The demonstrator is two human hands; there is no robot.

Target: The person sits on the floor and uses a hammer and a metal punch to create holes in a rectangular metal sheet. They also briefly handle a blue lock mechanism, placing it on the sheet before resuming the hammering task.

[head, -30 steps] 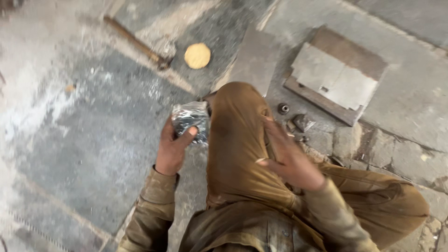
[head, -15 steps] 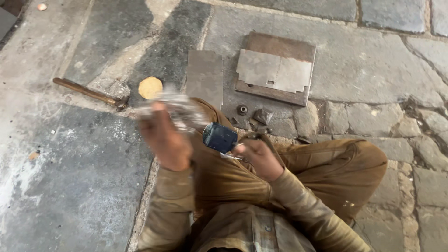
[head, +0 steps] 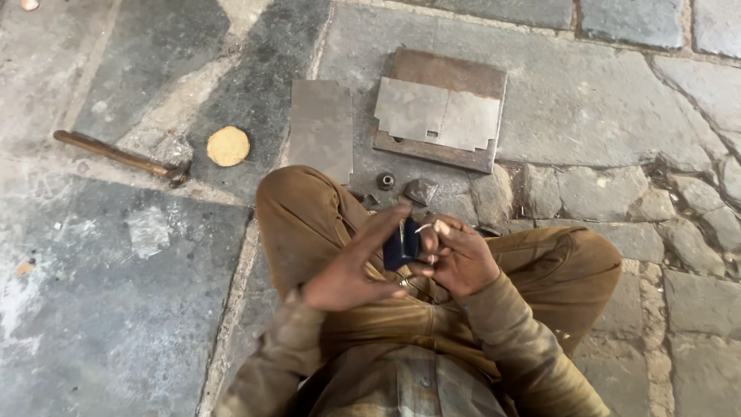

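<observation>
Both hands met over the lap, sharing one grip: the left hand had its fingers spread wide, thumb and forefinger steadying a small dark blue block, while the right hand pinched it from the other side. A thin pale sliver stood up by the right fingertips, perhaps a pin or wire, though the view was too small to be sure. Half a second before, the left hand had been a blur holding something silvery; that was now gone from it, and the block had passed into both hands, so the work looked to have settled onto the block alone.

On the stone floor, just beyond the knee, lay a small dark ring and a grey metal scrap. Further toward the floor's far edge sat a flat grey metal sheet, dull and smooth, beside a rusty plate carrying a paler cut sheet. Toward the left edge lay a wooden-handled hammer and a round, rough yellowish disc.
</observation>
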